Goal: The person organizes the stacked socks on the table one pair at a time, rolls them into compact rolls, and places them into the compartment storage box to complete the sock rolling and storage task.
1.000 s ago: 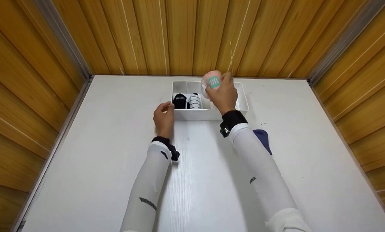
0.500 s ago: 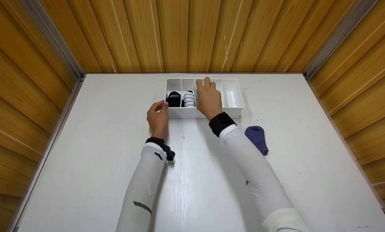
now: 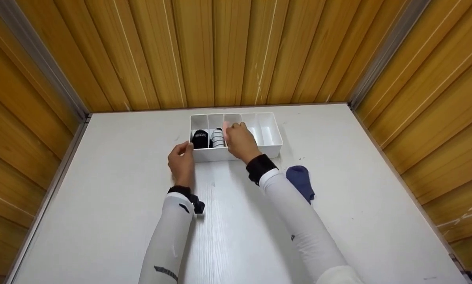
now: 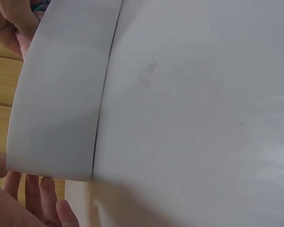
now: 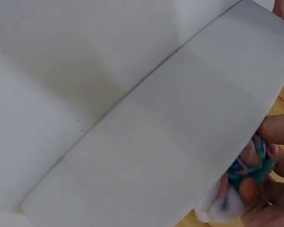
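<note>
Right hand (image 3: 239, 139) has come down from above the white divided box (image 3: 271, 146), fingers curled round the pink-teal rolled sock (image 5: 248, 177), seating it beside the striped one; left hand (image 3: 182, 161) grips the box's left corner.

White lettering runs across the black rolled sock (image 3: 199, 138) in the divided white box (image 3: 273, 138), too small and blurred to read.
</note>
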`<state>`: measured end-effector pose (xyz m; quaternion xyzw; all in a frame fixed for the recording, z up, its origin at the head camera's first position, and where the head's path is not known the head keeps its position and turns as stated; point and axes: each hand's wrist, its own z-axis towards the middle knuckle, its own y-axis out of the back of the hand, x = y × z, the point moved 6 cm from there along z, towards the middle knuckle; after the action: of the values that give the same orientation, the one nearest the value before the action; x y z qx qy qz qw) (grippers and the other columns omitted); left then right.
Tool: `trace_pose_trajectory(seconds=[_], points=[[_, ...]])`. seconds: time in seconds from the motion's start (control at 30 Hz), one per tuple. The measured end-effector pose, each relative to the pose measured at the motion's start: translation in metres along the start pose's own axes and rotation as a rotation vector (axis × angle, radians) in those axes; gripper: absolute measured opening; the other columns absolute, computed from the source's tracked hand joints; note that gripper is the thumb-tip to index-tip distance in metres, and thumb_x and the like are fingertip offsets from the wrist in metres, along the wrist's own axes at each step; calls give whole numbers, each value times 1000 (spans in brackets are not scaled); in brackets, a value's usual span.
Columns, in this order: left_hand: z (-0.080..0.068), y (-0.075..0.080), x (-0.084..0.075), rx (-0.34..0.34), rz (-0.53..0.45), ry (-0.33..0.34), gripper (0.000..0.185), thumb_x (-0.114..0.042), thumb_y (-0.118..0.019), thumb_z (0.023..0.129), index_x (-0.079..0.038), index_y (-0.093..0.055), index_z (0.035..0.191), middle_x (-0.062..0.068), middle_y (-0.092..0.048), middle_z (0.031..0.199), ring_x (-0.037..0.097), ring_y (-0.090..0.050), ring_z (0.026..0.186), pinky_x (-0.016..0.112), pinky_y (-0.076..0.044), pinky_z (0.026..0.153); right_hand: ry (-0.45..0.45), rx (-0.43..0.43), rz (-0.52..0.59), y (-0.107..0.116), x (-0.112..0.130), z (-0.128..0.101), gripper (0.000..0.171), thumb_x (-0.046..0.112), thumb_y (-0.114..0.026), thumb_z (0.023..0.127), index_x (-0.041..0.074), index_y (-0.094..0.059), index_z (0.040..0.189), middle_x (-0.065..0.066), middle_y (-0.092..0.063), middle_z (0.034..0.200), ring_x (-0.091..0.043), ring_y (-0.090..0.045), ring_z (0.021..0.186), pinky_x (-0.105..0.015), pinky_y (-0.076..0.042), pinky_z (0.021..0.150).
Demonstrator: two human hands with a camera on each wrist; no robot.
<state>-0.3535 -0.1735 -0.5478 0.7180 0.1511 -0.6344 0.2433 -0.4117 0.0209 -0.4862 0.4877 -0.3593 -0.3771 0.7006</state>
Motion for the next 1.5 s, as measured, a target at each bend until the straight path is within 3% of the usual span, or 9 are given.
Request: trace_pose_trajectory(seconds=[0.13, 0.37, 0.47, 0.57, 0.77, 0.87, 1.13, 1.33, 1.5], points=[[2, -4, 6, 11, -13, -10, 26, -32, -68, 96, -15, -74, 116, 5, -68, 112, 21, -59, 113, 36, -43, 96, -17, -54, 75, -8, -2, 6, 7, 2, -65, 90, -1, -70, 86, -20, -70, 92, -40, -65, 93, -45, -54, 86], [12, -6, 10, 7, -14, -12, 27, -32, -67, 97, -14, -74, 117, 7, -67, 113, 22, -59, 113, 36, -43, 94, 39, 112, 322, -8, -8, 18, 16, 0, -47, 90, -3, -60, 80, -24, -66, 91, -40, -64, 95, -49, -50, 90], [21, -8, 9, 6, -5, -22, 28, -33, -66, 97, -15, -73, 117, 6, -67, 113, 22, -59, 113, 36, -42, 93, 21, 17, 263, 10, -14, 23, 16, 0, -55, 86, -4, -69, 91, -21, -67, 97, -39, -63, 94, -46, -53, 87], [28, -11, 9, -1, 7, -28, 29, -34, -66, 97, -15, -73, 117, 7, -68, 115, 23, -60, 115, 37, -42, 95, -1, -34, 129, 18, -20, 24, 22, 1, -59, 87, 2, -76, 100, -16, -68, 104, -38, -62, 97, -46, -54, 85], [34, -14, 10, -13, 15, -26, 28, -32, -66, 97, -14, -73, 117, 8, -69, 116, 24, -60, 116, 39, -41, 98, 128, 164, 36, -3, -18, 17, 33, 2, -47, 88, 1, -74, 108, -18, -71, 108, -40, -61, 100, -49, -52, 88], [37, -15, 8, -12, 11, -41, 29, -32, -66, 97, -13, -73, 118, 9, -69, 116, 25, -60, 116, 40, -42, 99, 150, 186, 39, -7, -18, 16, 33, 3, -47, 89, 0, -71, 111, -21, -69, 110, -42, -62, 102, -51, -51, 92], [44, -15, 0, -43, -6, -67, 28, -30, -66, 97, -12, -74, 116, 10, -70, 114, 25, -61, 114, 38, -42, 96, 111, 204, 171, -10, -15, 26, 34, 13, -39, 102, -3, -69, 108, -23, -68, 114, -41, -64, 111, -49, -49, 100], [47, -24, -2, -53, -20, -85, 26, -26, -68, 96, -10, -75, 114, 14, -70, 112, 27, -63, 112, 38, -43, 97, 55, 172, 130, -8, -26, 28, 36, 19, -41, 105, 0, -69, 115, -19, -67, 122, -38, -63, 117, -48, -48, 103], [47, -29, -2, -45, -5, -83, 27, -26, -67, 96, -10, -74, 116, 14, -70, 114, 27, -62, 112, 41, -44, 98, 20, -16, 199, 2, -37, 29, 32, 15, -48, 100, -2, -63, 122, -20, -64, 124, -39, -60, 115, -48, -48, 103]])
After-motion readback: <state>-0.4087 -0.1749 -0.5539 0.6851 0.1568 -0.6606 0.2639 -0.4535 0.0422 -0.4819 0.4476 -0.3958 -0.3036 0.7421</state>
